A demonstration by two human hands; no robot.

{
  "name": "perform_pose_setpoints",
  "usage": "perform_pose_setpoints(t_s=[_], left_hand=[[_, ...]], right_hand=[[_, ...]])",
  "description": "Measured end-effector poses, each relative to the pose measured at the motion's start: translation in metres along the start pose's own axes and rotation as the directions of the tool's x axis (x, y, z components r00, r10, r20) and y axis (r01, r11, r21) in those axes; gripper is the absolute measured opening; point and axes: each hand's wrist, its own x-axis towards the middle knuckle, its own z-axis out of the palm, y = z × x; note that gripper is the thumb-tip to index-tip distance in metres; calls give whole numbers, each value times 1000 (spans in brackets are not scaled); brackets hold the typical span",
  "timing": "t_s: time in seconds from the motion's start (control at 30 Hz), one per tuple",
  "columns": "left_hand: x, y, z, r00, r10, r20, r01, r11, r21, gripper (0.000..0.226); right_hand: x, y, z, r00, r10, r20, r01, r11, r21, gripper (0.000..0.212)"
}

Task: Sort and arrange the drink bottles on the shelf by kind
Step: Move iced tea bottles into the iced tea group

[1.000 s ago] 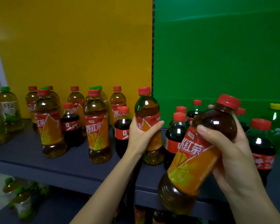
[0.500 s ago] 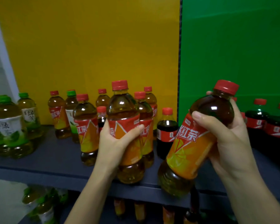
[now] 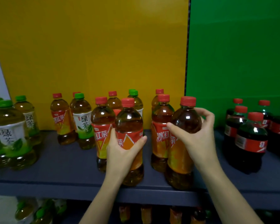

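Note:
My left hand point(image 3: 121, 151) grips an upright red-capped iced black tea bottle point(image 3: 129, 120) by its orange label, near the front of the dark shelf point(image 3: 68, 160). My right hand point(image 3: 196, 136) holds a second iced black tea bottle point(image 3: 183, 160), which stands upright at the shelf's front edge just to the right. Several more iced tea bottles point(image 3: 162, 126) stand close behind both. Green tea bottles point(image 3: 11, 135) with green caps cluster at the left. Cola bottles point(image 3: 249, 139) stand at the right, in front of the green panel.
Two green tea bottles point(image 3: 83, 122) stand mixed among the iced teas at the back. A yellow panel point(image 3: 94, 54) and a green panel point(image 3: 239, 50) back the shelf. A lower shelf holds more bottles point(image 3: 39, 210), dim and partly hidden.
My right hand has brought its tilted bottle down and stood it upright at the shelf's front. My left hand has set its bottle lower, near the front. The view shifted left.

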Motion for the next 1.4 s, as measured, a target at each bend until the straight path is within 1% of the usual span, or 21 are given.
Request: perform_pose_setpoints(t_s=[0.17, 0.27, 0.4, 0.53, 0.57, 0.67, 0.73, 0.77, 0.8, 0.83, 0.87, 0.93, 1.0, 1.07, 1.13, 1.17, 1.23, 1.27, 1.3, 1.37, 1.4], left_hand=[[8, -9, 15, 1000, 26, -6, -26, 1000, 17, 67], [14, -13, 22, 1000, 19, 12, -19, 1000, 16, 65], [22, -17, 29, 999, 12, 37, -13, 1000, 12, 74], [26, -20, 28, 995, -2, 97, -3, 999, 44, 72], [24, -21, 25, 991, -11, 133, 3, 998, 61, 73], [11, -18, 8, 973, -39, 226, 22, 997, 80, 83], [-2, -16, -8, 972, -9, 235, -12, 996, 89, 83], [-8, -15, -16, 975, 36, 221, -59, 993, 99, 73], [-13, -15, -25, 976, 100, 195, -122, 987, 104, 55], [-17, -16, -35, 974, 162, 158, -181, 977, 114, 35], [-19, -16, -44, 971, 213, 112, -228, 964, 140, 22], [-17, -20, -62, 961, 277, 18, -275, 943, 190, 12], [-6, -29, -78, 960, 267, -80, -249, 951, 183, 4], [9, -39, -90, 964, 223, -142, -198, 965, 169, 12], [27, -44, -95, 985, 107, -135, -94, 991, 94, 16], [36, -44, -96, 994, 30, -104, -25, 998, 50, 16], [54, -43, -94, 992, -127, -18, 127, 992, -18, 13], [62, -42, -93, 982, -188, 24, 188, 982, -34, 12], [70, -41, -92, 969, -237, 64, 240, 970, -49, 12], [81, -39, -90, 946, -287, 151, 301, 950, -83, 17], [85, -37, -88, 929, -307, 207, 331, 939, -96, 19]], right_hand=[[-8, 14, 10, 995, -96, -18, 94, 991, -93, 69], [-10, 23, 11, 989, -147, 7, 147, 980, -135, 69], [-6, 31, 13, 990, -134, 35, 137, 981, -138, 68], [-2, 36, 15, 993, -97, 61, 109, 965, -238, 69], [-2, 36, 14, 994, -81, 75, 98, 958, -271, 65], [1, 38, 0, 993, -58, 101, 90, 934, -345, 43], [9, 45, -13, 994, -68, 89, 94, 941, -325, 40], [14, 49, -18, 996, -48, 81, 67, 963, -261, 33], [19, 51, -22, 996, 1, 94, 13, 988, -156, 25], [23, 55, -25, 991, 55, 123, -49, 998, -51, 28], [27, 57, -27, 982, 92, 162, -98, 995, 28, 35], [34, 60, -30, 963, 149, 223, -162, 986, 43, 43], [42, 68, -35, 936, 231, 266, -236, 972, -12, 46], [46, 75, -38, 882, 343, 323, -343, 937, -58, 55], [49, 80, -37, 835, 408, 370, -409, 909, -81, 62], [50, 82, -36, 831, 419, 365, -413, 905, -100, 59], [48, 82, -33, 863, 409, 296, -388, 912, -131, 41], [48, 82, -33, 887, 389, 249, -368, 921, -129, 39], [47, 80, -33, 905, 365, 217, -347, 930, -118, 46], [43, 74, -36, 932, 333, 145, -319, 941, -114, 77], [42, 69, -40, 945, 310, 105, -299, 948, -108, 84]])
